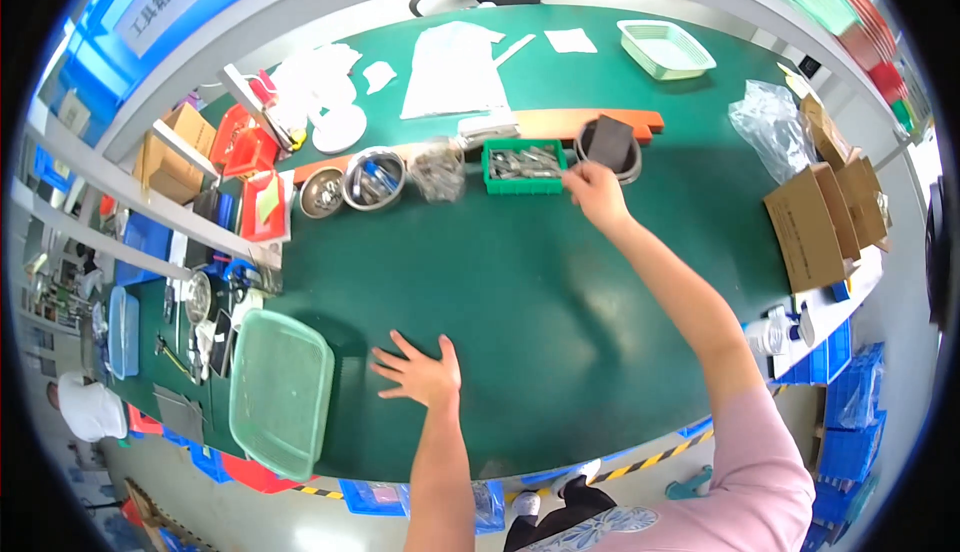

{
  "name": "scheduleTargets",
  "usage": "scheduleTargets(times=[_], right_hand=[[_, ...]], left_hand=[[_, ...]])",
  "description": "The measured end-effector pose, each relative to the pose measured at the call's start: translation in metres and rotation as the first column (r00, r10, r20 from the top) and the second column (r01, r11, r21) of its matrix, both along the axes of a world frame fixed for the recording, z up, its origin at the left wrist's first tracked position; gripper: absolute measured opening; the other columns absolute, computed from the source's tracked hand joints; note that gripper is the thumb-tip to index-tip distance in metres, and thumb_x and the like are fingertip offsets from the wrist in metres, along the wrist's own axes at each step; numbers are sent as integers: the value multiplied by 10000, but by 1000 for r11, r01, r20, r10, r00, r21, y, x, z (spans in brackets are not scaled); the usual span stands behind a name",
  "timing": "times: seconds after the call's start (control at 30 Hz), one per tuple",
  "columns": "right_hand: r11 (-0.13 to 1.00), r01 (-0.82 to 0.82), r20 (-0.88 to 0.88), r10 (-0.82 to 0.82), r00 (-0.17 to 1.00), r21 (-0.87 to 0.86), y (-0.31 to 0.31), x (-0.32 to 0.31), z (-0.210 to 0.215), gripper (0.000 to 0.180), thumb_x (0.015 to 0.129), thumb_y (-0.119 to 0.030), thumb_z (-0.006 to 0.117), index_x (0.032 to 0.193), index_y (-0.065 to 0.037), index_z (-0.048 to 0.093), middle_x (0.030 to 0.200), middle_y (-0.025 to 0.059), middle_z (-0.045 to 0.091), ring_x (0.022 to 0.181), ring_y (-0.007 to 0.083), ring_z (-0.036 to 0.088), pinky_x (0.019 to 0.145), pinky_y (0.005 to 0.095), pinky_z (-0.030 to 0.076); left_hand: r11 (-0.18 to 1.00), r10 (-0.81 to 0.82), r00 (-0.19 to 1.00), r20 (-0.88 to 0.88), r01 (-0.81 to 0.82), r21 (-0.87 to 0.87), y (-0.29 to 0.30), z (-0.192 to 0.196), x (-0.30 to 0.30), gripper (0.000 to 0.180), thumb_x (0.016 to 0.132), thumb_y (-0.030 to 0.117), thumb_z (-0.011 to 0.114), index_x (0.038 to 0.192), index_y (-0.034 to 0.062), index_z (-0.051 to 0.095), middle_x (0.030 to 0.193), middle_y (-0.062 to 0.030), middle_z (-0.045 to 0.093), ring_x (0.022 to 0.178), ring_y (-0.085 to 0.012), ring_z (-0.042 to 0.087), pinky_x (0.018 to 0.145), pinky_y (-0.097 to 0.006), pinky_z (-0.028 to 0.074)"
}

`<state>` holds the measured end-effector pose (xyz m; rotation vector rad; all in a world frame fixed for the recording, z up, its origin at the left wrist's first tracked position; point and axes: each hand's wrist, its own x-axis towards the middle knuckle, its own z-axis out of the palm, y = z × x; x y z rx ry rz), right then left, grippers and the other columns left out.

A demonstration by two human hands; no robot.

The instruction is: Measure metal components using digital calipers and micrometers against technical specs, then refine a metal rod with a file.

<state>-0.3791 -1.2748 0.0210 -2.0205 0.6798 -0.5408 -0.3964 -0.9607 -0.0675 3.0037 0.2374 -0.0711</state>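
My left hand (425,376) rests on the green tabletop (480,292), palm down with its fingers spread, holding nothing. My right arm stretches to the far side, where my right hand (598,195) is closed at the right end of a small green plastic basket (525,189). Its fingertips appear to pinch the rim. Several metal parts (525,163) lie in that basket. Just beyond the right hand stands a round metal bowl (636,169) with a dark rectangular block (608,142) in it. A clear bag of small parts (437,170) sits left of the basket.
Two metal bowls (322,193) of parts stand farther left, along an orange strip (540,124). A large pale green tub (325,392) is left of my left hand. Cardboard boxes (805,237) occupy the right edge; a pale basket (668,52) stands at the back.
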Motion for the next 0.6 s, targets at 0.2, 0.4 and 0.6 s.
scheduleTargets(times=[0.2, 0.4, 0.6], right_hand=[[942, 116, -249, -200, 948, -315, -65, 152, -11, 279, 731, -303, 515, 797, -53, 619, 806, 162, 608, 778, 316, 585, 673, 394, 451], [855, 104, -445, -365, 818, -509, -86, 204, -48, 245, 710, -276, 522, 833, -104, 645, 885, 124, 622, 832, 282, 594, 713, 345, 440], [788, 171, -509, -530, 678, -592, -89, 225, -66, 259, 707, -341, 531, 818, -140, 652, 886, 84, 629, 869, 228, 587, 715, 342, 435]], left_hand=[[998, 56, 991, -124, -53, 23, -7, 11, 8, 813, 685, 530, 520, 1327, 136, 215, 1367, -216, 104, 1264, -406, 59, 910, -661, 109], [997, 69, 994, -87, -66, 33, -6, 3, 11, 827, 660, 528, 540, 1317, 143, 218, 1364, -221, 94, 1266, -402, 54, 932, -645, 90], [997, 34, 994, -108, -27, 66, -9, 4, 12, 834, 686, 531, 521, 1330, 122, 183, 1368, -215, 79, 1263, -403, 51, 929, -645, 84]])
